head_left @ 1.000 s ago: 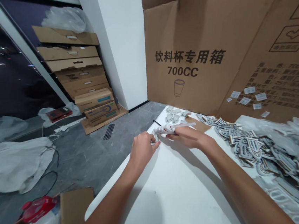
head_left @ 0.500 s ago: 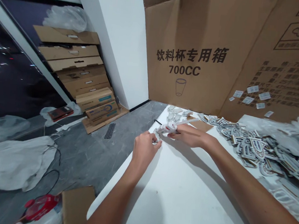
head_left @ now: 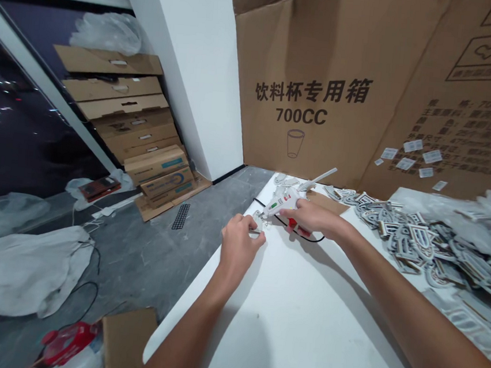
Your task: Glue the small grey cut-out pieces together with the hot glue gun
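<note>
My right hand [head_left: 307, 214] is closed around a white hot glue gun [head_left: 282, 204] with a red trigger. A glue stick [head_left: 322, 177] juts up from its back end, and a black cord [head_left: 310, 238] curves below my fingers. The nozzle points down and left, close to the fingertips of my left hand [head_left: 240, 235]. Between that thumb and fingers is a small flat grey-white cutout piece [head_left: 257, 217], held near the table's left edge; my fingers hide part of it.
A heap of grey-and-white cutout pieces [head_left: 422, 241] covers the right side of the white table [head_left: 302, 317]. Behind stands a large cardboard box [head_left: 314, 52]. Stacked flat boxes [head_left: 126, 109] and a red-capped container [head_left: 67, 343] are on the floor at left.
My right hand has turned the glue gun, so its side, red trigger and cord now show and the glue stick points higher. My left hand stays nearly in place.
</note>
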A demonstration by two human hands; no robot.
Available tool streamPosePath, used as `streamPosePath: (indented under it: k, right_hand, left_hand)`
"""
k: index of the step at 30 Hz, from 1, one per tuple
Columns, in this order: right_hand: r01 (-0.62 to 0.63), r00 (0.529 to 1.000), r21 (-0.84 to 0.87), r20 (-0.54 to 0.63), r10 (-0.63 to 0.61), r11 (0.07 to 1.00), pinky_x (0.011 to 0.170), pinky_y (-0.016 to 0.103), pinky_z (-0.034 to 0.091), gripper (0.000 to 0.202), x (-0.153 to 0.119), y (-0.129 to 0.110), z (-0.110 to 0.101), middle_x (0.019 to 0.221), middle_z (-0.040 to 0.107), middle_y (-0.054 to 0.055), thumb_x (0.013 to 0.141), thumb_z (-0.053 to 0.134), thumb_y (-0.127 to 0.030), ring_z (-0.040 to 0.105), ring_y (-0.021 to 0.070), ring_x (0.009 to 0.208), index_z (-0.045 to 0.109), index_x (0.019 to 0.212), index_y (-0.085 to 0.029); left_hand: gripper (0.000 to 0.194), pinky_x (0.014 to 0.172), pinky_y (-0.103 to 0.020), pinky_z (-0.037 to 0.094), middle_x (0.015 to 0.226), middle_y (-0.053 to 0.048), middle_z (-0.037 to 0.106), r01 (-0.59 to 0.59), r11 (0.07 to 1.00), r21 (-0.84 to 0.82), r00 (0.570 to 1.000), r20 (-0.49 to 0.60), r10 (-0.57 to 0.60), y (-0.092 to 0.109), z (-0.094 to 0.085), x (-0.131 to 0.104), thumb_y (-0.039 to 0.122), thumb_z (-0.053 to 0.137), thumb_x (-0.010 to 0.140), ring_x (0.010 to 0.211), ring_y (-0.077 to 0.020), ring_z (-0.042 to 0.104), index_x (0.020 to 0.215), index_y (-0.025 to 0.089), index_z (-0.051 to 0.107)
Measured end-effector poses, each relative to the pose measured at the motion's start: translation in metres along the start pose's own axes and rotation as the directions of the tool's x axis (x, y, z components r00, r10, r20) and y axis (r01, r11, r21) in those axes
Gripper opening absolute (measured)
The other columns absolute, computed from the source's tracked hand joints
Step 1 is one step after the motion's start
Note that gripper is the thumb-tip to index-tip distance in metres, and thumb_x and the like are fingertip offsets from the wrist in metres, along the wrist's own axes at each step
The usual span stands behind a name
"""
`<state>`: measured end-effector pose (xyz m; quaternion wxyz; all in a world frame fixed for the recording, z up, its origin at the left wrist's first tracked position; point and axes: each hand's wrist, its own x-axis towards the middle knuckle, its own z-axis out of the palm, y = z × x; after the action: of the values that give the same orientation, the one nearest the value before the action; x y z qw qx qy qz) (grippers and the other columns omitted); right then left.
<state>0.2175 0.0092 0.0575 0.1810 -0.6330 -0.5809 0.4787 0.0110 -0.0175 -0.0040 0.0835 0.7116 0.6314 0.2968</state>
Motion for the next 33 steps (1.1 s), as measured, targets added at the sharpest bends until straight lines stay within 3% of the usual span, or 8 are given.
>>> streamPosePath:
  k: [8,12,17,20,24,26,29,33]
  right_hand:
    - [-0.105,0.991,0.247,0.108,0.080,0.963,0.046,0.026,0.041,0.036,0.004,0.006,-0.005,0.066,0.072,0.011,0.098,0.071,-0.039,0.046,0.0102,0.042,0.054,0.072,-0.020]
    - [-0.042,0.985,0.308,-0.144,0.090,0.950,0.042,0.024,0.041,0.031,0.011,0.010,-0.012,0.058,0.067,0.006,0.101,0.067,-0.037,0.048,0.0117,0.041,0.054,0.077,-0.021]
    - [0.324,0.898,0.570,-0.435,-0.057,0.755,0.043,0.021,0.043,0.019,0.001,-0.003,-0.031,0.065,0.064,0.001,0.105,0.059,-0.031,0.051,0.0104,0.045,0.055,0.090,-0.021]
    - [0.467,0.835,0.634,-0.546,-0.070,0.616,0.046,0.020,0.047,0.017,-0.009,-0.014,-0.036,0.069,0.064,0.000,0.107,0.053,-0.030,0.054,0.0109,0.049,0.055,0.092,-0.022]
    - [0.493,0.808,0.668,-0.589,-0.008,0.557,0.046,0.019,0.049,0.016,-0.014,-0.019,-0.038,0.072,0.065,0.001,0.105,0.057,-0.028,0.055,0.0104,0.051,0.055,0.089,-0.022]
    - [0.486,0.810,0.684,-0.586,0.013,0.544,0.047,0.019,0.049,0.014,-0.014,-0.019,-0.038,0.072,0.065,0.001,0.104,0.057,-0.027,0.055,0.0106,0.051,0.056,0.091,-0.022]
    - [0.468,0.829,0.682,-0.560,-0.011,0.562,0.047,0.019,0.048,0.012,-0.013,-0.017,-0.041,0.072,0.065,0.000,0.103,0.058,-0.026,0.054,0.0102,0.051,0.055,0.092,-0.022]
    - [0.442,0.854,0.610,-0.511,-0.100,0.658,0.047,0.020,0.045,0.016,-0.012,-0.013,-0.041,0.074,0.064,0.001,0.100,0.065,-0.028,0.050,0.0101,0.050,0.054,0.090,-0.022]
  left_hand:
    - [0.018,0.076,-0.032,0.040,0.087,0.001,0.068,-0.023,0.999,-0.033,0.999,-0.024,0.022,-0.002,0.002,0.001,0.019,0.084,0.076,0.085,-0.0195,0.066,0.078,0.021,0.066]
    - [0.019,0.075,-0.031,0.039,0.084,0.002,0.067,-0.030,0.999,-0.026,0.999,-0.042,0.029,-0.003,0.001,0.001,0.019,0.084,0.075,0.082,-0.0186,0.066,0.077,0.021,0.066]
    - [0.018,0.074,-0.032,0.041,0.081,0.002,0.069,-0.010,1.000,-0.018,1.000,-0.018,0.010,-0.004,0.000,0.001,0.024,0.086,0.077,0.076,-0.0180,0.065,0.077,0.022,0.068]
    - [0.023,0.073,-0.032,0.044,0.075,0.002,0.070,0.001,0.996,-0.091,0.999,0.044,0.003,-0.002,0.001,0.000,0.033,0.086,0.080,0.072,-0.0178,0.066,0.076,0.023,0.066]
    - [0.022,0.072,-0.031,0.050,0.075,0.004,0.072,-0.012,0.948,-0.318,0.990,0.129,0.056,0.003,-0.001,-0.001,0.040,0.078,0.087,0.067,-0.0166,0.067,0.098,0.026,0.065]
    - [0.021,0.080,-0.033,0.052,0.089,0.001,0.075,-0.092,0.953,-0.289,0.991,0.070,0.117,0.003,-0.003,-0.001,0.030,0.073,0.088,0.082,-0.0196,0.070,0.107,0.026,0.064]
    - [0.047,0.099,-0.040,0.050,0.120,-0.006,0.072,-0.227,0.961,-0.156,0.971,0.039,0.236,-0.003,-0.005,0.000,0.014,0.068,0.081,0.115,-0.0264,0.066,0.126,0.026,0.062]
    - [0.050,0.101,-0.042,0.047,0.117,-0.006,0.073,-0.275,0.961,-0.028,0.956,0.101,0.276,-0.010,-0.005,0.002,0.012,0.068,0.084,0.114,-0.0277,0.065,0.132,0.026,0.062]
